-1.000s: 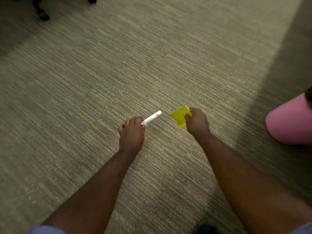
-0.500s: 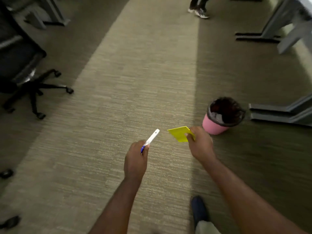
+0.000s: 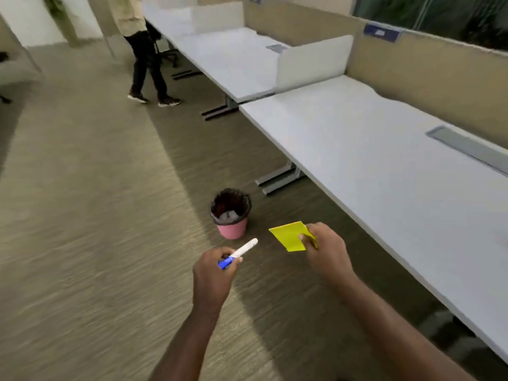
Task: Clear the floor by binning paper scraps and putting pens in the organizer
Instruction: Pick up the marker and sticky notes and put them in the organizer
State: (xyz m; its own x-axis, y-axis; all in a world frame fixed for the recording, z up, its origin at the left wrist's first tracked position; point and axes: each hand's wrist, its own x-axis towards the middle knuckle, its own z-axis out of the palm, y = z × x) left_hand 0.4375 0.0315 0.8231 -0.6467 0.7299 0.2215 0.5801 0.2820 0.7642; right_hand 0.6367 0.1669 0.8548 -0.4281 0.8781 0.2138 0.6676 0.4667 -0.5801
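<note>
My left hand [image 3: 213, 273] grips a white pen with a blue cap [image 3: 238, 253], its white end pointing up and to the right. A yellow paper scrap [image 3: 288, 235] is pinched by one edge in my right hand [image 3: 325, 250], held in the air. On the carpet just beyond both hands stands a small pink bin [image 3: 231, 214] with a black liner and crumpled paper inside. The bin is ahead of the pen and left of the scrap. No organizer is in view.
A row of white desks [image 3: 371, 158] with dividers runs along the right, their metal legs [image 3: 277, 178] on the floor near the bin. Another person [image 3: 143, 50] walks at the far end of the carpeted aisle [image 3: 82, 188].
The view has risen from the floor to the aisle and desks. Both hands lifted off the carpet with the pen and the yellow scrap. The pink bin now sits ahead of the hands.
</note>
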